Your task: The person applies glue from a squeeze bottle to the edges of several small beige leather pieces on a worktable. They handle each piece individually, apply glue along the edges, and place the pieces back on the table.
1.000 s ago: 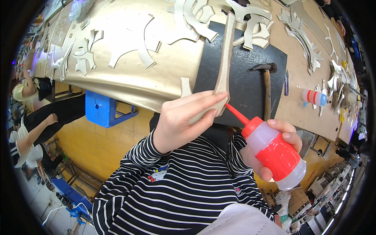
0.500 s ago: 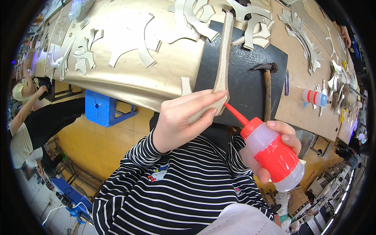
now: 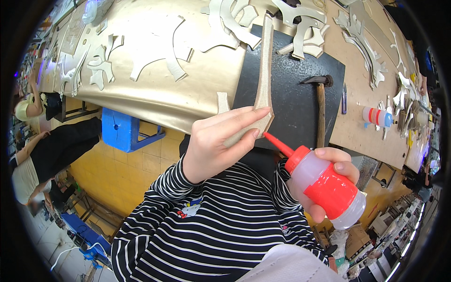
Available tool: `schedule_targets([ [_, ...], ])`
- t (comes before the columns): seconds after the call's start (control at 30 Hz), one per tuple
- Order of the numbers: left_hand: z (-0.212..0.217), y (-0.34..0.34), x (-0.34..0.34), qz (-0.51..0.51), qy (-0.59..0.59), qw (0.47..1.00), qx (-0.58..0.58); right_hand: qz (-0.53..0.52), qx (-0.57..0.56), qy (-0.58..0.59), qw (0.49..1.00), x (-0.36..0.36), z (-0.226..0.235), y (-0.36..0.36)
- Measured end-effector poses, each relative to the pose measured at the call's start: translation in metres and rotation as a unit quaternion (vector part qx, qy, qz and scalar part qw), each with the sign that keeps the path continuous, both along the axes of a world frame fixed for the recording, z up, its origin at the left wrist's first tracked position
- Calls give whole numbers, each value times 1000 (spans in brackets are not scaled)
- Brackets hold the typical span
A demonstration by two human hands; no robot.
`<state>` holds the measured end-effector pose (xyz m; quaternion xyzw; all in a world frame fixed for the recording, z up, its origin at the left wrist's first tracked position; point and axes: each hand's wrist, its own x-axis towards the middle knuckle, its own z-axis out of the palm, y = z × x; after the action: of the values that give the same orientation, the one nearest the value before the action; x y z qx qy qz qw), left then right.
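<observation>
The left hand [image 3: 221, 141] grips the lower, wider end of a long tan strip [image 3: 265, 75]. The fingers [image 3: 244, 123] are closed around this end, with the thumb under it. The strip goes up and away from the hand, over the black mat [image 3: 291, 80], and its thin upper end reaches near the top edge of the picture.

The right hand [image 3: 329, 181] is wrapped around a squeeze bottle [image 3: 329, 188]. The bottle is clear, with a red label and a red pointed nozzle. The nozzle points up and to the left, and its tip touches the wide end of the strip, just beside the left fingertips. So both hands are close together, in front of the striped sleeves [image 3: 197, 221], and the strip sits between the left fingers and the nozzle tip.

On the mat, to the right of the strip, lies a hammer [image 3: 320, 113] with a wooden handle. Further right, on the brown table [image 3: 357, 127], a second small bottle [image 3: 376, 116] lies on its side. To the left, many pale cut shapes [image 3: 155, 56] lie on a gold sheet [image 3: 141, 94]. Under the table edge stands a blue stool [image 3: 124, 129]. At the far left another person [image 3: 42, 155] is bent over.
</observation>
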<state>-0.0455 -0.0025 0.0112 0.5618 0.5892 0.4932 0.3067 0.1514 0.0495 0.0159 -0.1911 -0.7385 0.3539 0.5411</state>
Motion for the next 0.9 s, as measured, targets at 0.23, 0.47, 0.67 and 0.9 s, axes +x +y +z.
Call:
schedule_targets([
  [0.23, -2, -1, -1, 2, 9, 1000, -3, 12, -4, -16, 1000, 1, 0, -2],
  [0.47, 1, -3, 0, -6, -13, 1000, -26, -30, 41, -13, 999, 0, -1, 1],
  [0.67, 0, -2, -1, -8, 9, 1000, 3, -42, 38, -27, 998, 0, 1, 1],
  [0.9, 0, -2, -2, 1, 11, 1000, -1, 3, 7, -7, 1000, 1, 0, 1],
])
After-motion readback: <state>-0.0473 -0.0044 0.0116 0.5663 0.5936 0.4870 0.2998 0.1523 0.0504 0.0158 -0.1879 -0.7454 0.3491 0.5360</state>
